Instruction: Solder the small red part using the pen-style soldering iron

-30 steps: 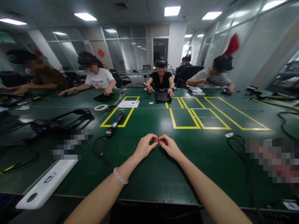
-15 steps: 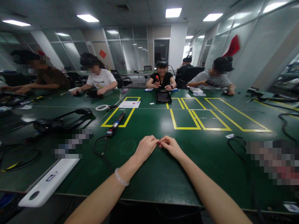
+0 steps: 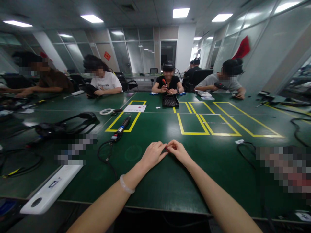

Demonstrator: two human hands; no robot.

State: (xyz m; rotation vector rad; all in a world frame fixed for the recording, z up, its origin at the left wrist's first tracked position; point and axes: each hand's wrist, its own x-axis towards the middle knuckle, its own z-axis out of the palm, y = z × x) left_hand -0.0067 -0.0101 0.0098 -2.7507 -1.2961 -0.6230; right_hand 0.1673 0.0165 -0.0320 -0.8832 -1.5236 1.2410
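My left hand [image 3: 152, 154] and my right hand [image 3: 178, 150] meet fingertip to fingertip over the green table [image 3: 170, 181], a little above its surface. Between the pinched fingers sits a small red piece [image 3: 166, 148], almost wholly covered, so I cannot make out its shape. Both hands have their fingers curled and closed round it. A pale bangle [image 3: 126, 184] circles my left wrist.
An electric screwdriver [image 3: 121, 127] with a black cable lies to the left inside a yellow outline. A white panel [image 3: 48, 190] rests at the table's near left edge. More yellow rectangles [image 3: 209, 124] mark the middle. A black tray [image 3: 170, 101] and several seated people are at the far side.
The orange-red piece that showed plainly between my fingertips is now nearly hidden as both hands have closed tighter together and dropped slightly. The people opposite shifted their hands.
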